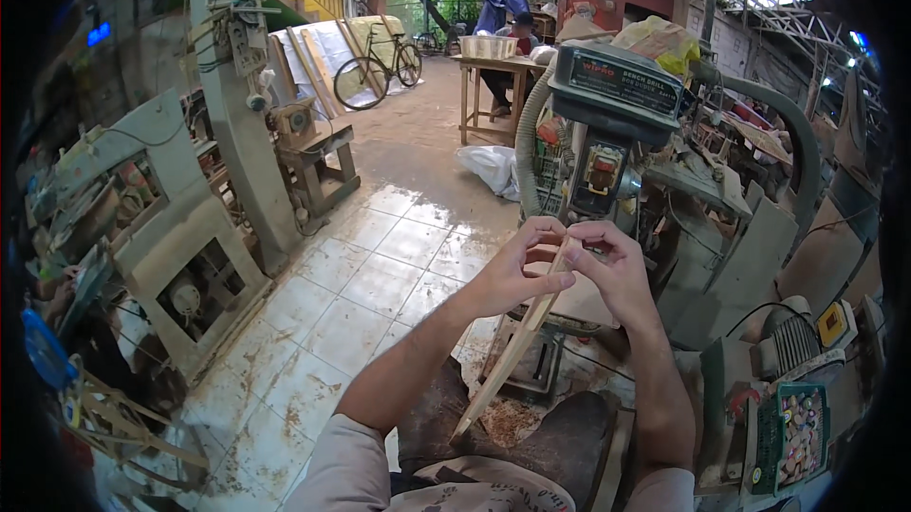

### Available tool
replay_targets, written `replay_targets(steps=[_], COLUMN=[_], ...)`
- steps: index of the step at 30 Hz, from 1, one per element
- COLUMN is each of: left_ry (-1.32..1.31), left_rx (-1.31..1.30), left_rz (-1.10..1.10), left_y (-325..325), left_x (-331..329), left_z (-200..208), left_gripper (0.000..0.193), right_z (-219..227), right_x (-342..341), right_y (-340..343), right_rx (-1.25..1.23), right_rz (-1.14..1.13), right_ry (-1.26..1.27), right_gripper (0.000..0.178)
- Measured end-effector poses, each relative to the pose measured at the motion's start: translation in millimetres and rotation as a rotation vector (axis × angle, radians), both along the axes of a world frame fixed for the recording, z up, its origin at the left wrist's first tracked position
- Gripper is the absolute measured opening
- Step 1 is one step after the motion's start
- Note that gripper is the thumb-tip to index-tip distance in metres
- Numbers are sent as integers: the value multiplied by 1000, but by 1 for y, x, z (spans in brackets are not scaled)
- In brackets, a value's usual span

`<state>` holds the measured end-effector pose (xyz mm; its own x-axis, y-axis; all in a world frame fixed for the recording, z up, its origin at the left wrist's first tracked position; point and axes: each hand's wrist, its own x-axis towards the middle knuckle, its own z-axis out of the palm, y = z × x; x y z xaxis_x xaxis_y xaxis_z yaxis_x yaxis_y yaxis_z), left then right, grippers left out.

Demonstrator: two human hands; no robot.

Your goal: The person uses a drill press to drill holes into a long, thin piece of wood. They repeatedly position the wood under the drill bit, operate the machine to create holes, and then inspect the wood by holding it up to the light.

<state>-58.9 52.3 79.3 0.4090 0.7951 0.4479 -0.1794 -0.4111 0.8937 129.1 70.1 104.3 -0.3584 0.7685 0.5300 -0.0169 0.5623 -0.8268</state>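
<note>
A long, thin wooden strip (517, 353) slants from my lap up to my two hands. Near its upper end my left hand (527, 263) grips it with thumb and fingers. My right hand (604, 256) pinches the same end from the other side, its thumb across the strip. Just beyond my hands stands a bench drill (617, 85) with a dark head. Its base (536, 365) shows below, partly hidden by the strip and my arms.
Wood shavings (512, 420) lie between my legs. At right is a green basket (792, 436) of small pieces beside a motor (788, 346). Machine frames (190, 284) line the left. Farther off are a bicycle (375, 71), a wooden table (498, 64) and a seated person (520, 33).
</note>
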Motion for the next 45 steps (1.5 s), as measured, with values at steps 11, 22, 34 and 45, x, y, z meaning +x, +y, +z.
replay_targets(steps=[11,22,34,45], left_ry=[-4,29,26,79], left_rx=[11,-18,173,142], left_rz=[2,-17,-93,-119], left_y=[3,7,15,20], left_x=[-2,-5,-16,-16], left_z=[-2,-2,18,24], left_gripper=[66,68,31,28], right_z=[3,-12,-3,3], right_x=[3,-7,-7,-3], right_y=[0,0,2,2], right_rx=[-37,-10,-198,-135], right_rz=[43,48,124,97], right_ry=[-12,153,185,92], right_gripper=[29,28,25,23])
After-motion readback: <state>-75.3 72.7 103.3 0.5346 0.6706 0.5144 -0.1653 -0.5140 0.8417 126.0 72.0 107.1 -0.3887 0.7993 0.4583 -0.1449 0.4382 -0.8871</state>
